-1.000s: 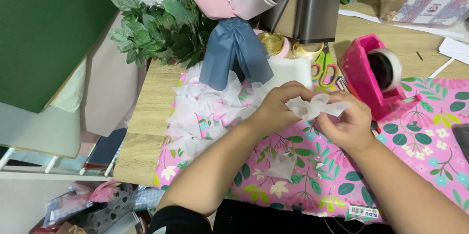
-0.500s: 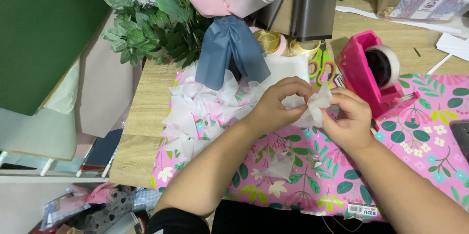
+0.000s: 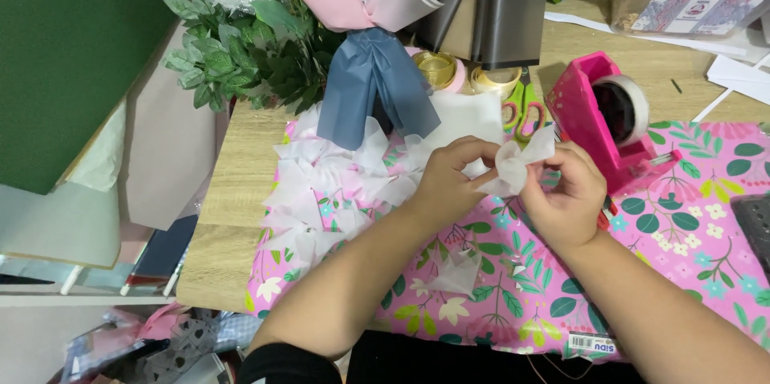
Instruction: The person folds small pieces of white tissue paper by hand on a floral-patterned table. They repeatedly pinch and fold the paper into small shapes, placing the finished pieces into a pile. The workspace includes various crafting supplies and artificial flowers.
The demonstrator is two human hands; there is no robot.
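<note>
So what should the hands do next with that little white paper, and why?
Probably pull a strip from the pink tape dispenser. The left hand and right hand both pinch the white tissue piece gathered at its middle like a bow, nothing binds it, and similar white pieces lie piled on the floral mat.

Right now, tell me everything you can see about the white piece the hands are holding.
The white tissue piece looks thin, translucent and crinkled, pinched at its middle so the ends flare like a small bow. The left hand and right hand grip it together above the pink floral sheet, near the pink tape dispenser.
</note>
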